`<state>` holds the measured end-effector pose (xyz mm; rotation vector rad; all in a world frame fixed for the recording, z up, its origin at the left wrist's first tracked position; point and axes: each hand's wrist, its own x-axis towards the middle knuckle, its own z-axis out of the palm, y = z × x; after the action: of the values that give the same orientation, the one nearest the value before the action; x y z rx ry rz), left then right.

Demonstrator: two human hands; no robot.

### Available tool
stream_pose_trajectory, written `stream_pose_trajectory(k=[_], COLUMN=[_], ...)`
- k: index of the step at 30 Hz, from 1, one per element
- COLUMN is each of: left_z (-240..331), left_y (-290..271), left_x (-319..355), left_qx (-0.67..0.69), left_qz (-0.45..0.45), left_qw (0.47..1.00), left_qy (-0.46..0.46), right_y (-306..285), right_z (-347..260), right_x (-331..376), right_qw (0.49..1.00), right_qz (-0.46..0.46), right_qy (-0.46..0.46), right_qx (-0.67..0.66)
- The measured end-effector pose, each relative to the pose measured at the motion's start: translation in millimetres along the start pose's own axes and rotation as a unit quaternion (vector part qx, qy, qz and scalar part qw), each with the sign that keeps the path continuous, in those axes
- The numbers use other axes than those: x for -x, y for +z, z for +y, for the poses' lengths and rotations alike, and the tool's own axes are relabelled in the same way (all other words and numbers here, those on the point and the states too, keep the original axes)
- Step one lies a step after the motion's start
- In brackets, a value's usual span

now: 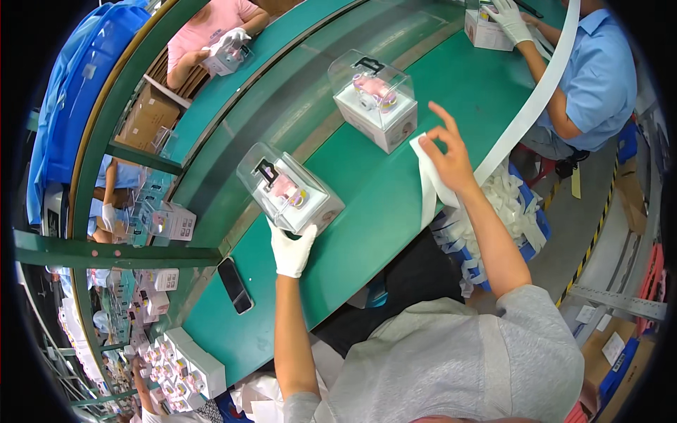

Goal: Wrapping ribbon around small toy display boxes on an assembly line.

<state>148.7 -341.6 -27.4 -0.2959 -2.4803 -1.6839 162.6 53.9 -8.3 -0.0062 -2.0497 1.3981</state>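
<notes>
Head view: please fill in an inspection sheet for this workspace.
Surface: green bench top beside a grey conveyor belt.
Job's things: near clear-lidded box with pink watch; second clear-lidded box farther along; white paper strip.
Clutter: black phone lying flat on the bench; heap of white strips in a blue bin.
Grippers: white-gloved left hand touches the near box; bare right hand pinches the strip.
Cables: nothing seen.
Surroundings: other people at boxes; stacked white boxes at lower left.
</notes>
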Motion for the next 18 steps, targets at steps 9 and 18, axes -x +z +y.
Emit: stream_pose_trajectory(k=[9,18], left_z=[79.2,111.8], left_y=[123.5,236.7], left_x=[-69.7,-117.3], left_qx=[-0.170,-0.181], left_qz=[-0.042,-0.123], left_qw=[0.984,0.976], left_qy=[0.013,0.008], right_y=[-15.3,-86.7], right_z=[52.5,86.5], right_x=[-55.1,-92.7], right_qw=[0.948,0.974], right_qz=[-0.171,-0.126], right_qy=[0.123,0.065], right_qx=[-0.241,-0.177])
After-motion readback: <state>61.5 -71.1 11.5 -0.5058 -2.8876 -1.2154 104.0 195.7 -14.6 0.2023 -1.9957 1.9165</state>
